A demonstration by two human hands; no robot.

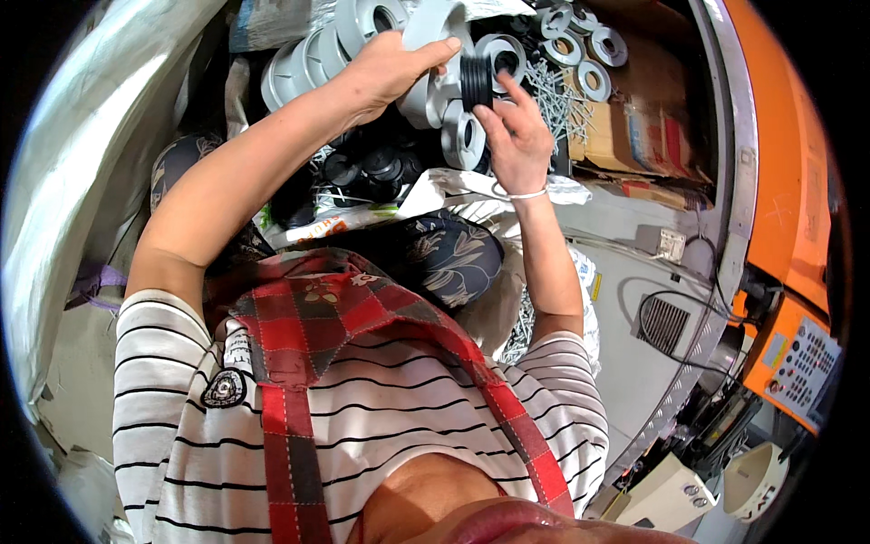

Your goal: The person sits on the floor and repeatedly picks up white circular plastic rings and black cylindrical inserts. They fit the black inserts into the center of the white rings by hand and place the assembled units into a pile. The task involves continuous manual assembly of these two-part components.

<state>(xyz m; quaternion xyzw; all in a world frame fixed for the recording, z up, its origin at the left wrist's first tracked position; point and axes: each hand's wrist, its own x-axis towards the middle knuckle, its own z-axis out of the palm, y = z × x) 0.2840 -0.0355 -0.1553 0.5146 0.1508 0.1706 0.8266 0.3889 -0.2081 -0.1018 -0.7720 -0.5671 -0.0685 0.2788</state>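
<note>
My left hand (388, 71) is closed round a light grey plastic pipe fitting (435, 25), with the thumb lying across its side. On the fitting's right side is a black ribbed round plug (477, 83). The fingers and thumb of my right hand (520, 138) pinch this plug at its outer edge. More grey fittings (304, 71) lie in a heap behind and left of my left hand. Beneath my hands are black round caps (382, 165) in a white plastic bag (426, 197).
Many metal screws (557, 100) lie right of my hands. Grey rings (594, 82) rest on brown cardboard (625, 136) beyond them. An orange machine (779, 109) with a button panel (805, 376) stands at the right. White sheeting (72, 163) hangs along the left.
</note>
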